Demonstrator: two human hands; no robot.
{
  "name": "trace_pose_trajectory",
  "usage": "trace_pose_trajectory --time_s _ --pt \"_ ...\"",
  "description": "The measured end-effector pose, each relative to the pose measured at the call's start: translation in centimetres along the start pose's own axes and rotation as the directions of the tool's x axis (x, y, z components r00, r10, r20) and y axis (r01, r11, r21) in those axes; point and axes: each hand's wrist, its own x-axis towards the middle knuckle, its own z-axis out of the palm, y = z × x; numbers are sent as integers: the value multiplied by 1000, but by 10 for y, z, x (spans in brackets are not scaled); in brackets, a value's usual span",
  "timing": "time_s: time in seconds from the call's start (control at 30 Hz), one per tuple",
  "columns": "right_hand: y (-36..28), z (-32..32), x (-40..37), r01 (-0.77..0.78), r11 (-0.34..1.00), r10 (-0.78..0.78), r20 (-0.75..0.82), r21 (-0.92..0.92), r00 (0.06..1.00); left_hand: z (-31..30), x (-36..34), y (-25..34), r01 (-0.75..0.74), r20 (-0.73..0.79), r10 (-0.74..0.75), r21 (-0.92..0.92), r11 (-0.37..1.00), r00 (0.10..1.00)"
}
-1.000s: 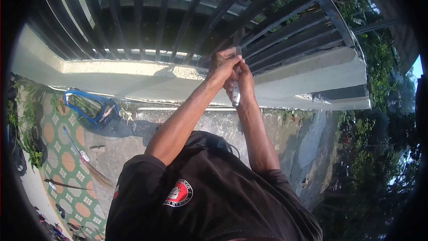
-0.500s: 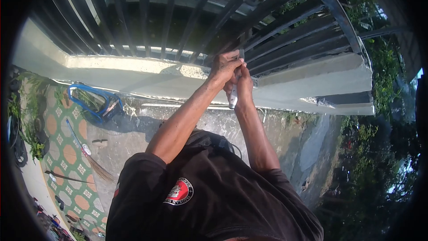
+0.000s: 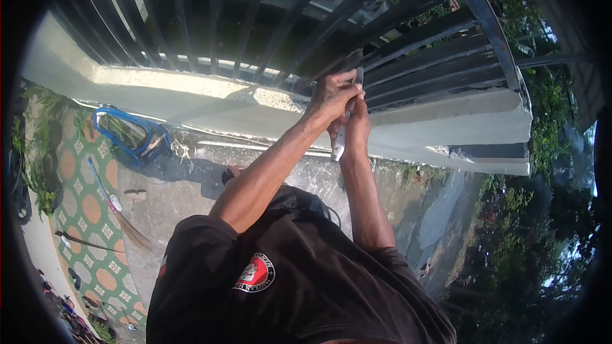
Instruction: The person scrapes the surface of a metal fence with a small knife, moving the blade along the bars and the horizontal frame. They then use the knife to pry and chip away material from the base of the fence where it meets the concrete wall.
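My left hand (image 3: pixel 333 99) and my right hand (image 3: pixel 357 126) are close together against the low wall, just under the dark metal bars. Between them is a white-handled tool (image 3: pixel 339 145) with small dark spots along its handle, the handle end pointing down toward me. A flat greyish piece (image 3: pixel 359 76), which looks like its blade, sticks up past my fingertips. My right hand is closed around the handle. The left fingers are pinched at the upper part, near the right thumb; what exactly they grip is partly hidden.
Dark metal fence bars (image 3: pixel 248 22) rise from the pale concrete wall (image 3: pixel 210 105). On the ground to the left lie a blue-framed object (image 3: pixel 137 156), a broom (image 3: pixel 131 229) and a long thin blade (image 3: pixel 89 240) on green patterned tiles. Foliage (image 3: pixel 551 95) stands at the right.
The camera view has shifted slightly, so both hands appear a little further right and lower. The hands hold nearly the same grip on the tool.
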Motion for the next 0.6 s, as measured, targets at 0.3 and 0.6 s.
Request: trace_pose_trajectory --time_s 0.3,0.6 --pt "-16 1 -16 69 997 -71 -61 -40 996 7 -11 24 -43 44 45 -32 999 998" --pt "-31 -4 -14 -16 998 18 -21 54 1000 20 -4 26 -17 -13 17 -48 999 1000"
